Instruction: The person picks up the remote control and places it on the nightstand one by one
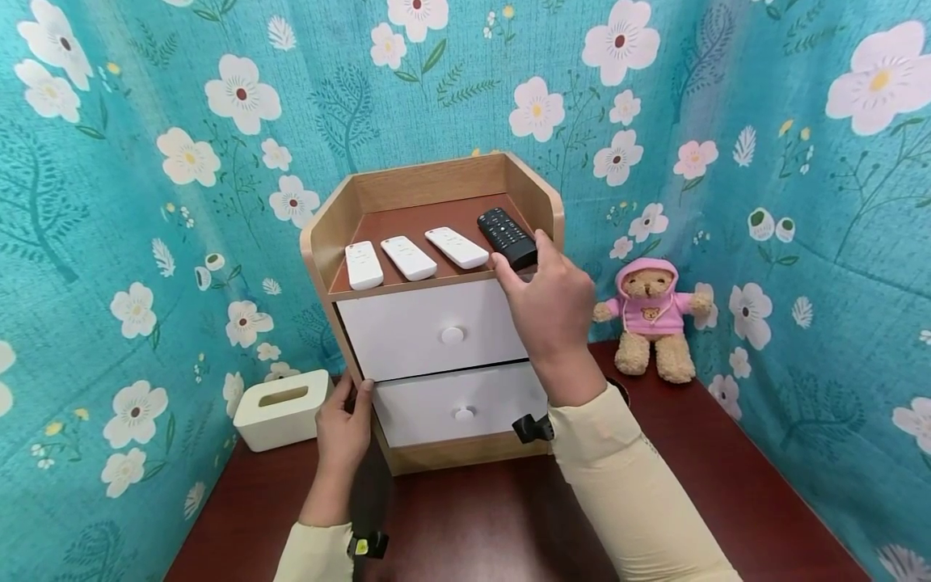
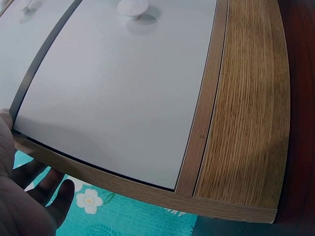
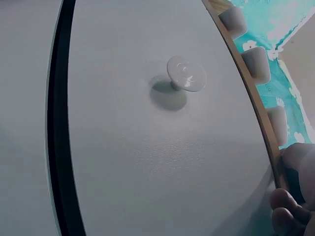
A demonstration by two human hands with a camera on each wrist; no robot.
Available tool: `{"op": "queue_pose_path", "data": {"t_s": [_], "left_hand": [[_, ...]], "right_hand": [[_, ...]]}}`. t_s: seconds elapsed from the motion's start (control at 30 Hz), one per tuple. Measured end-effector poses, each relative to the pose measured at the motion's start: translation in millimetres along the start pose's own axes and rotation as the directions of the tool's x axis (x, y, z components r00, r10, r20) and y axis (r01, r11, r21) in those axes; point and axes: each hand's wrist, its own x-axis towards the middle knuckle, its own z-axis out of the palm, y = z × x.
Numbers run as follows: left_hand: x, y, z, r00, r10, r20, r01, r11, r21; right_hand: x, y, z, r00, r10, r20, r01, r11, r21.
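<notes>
A small wooden cabinet (image 1: 440,457) with two white drawers stands on the table. Along its brown top lie three white remote controls (image 1: 364,265), (image 1: 409,258), (image 1: 457,247) and, on the right, a black remote control (image 1: 507,237). My right hand (image 1: 554,303) holds the black remote by its near end, between thumb and index finger. Low on the cabinet's left side, my left hand (image 1: 343,424) rests with its thumb at the front edge and its fingers along the side panel. In the left wrist view, those fingers (image 2: 61,201) are loose and spread. Both drawers look shut.
A cream tissue box (image 1: 284,410) stands left of the cabinet. On the right, a teddy bear (image 1: 650,319) in a pink hoodie sits against the flowered curtain (image 1: 785,202). Round white knobs (image 1: 452,335) stick out from the drawer fronts. The cabinet top has raised wooden rims (image 1: 429,184).
</notes>
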Motion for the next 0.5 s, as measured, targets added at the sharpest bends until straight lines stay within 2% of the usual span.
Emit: {"op": "queue_pose_path", "data": {"t_s": [0.3,0.5], "left_hand": [[0.1,-0.4,0.0,1.0,0.007,-0.012,-0.007,1.0,-0.001],[0.5,-0.8,-0.8,1.0,0.006,-0.005,-0.006,1.0,-0.014]], "right_hand": [[-8.6,3,4,0.999,-0.038,-0.015,0.038,0.999,0.001],[-18.5,7,6,0.995,-0.082,-0.06,0.084,0.996,0.035]]}}
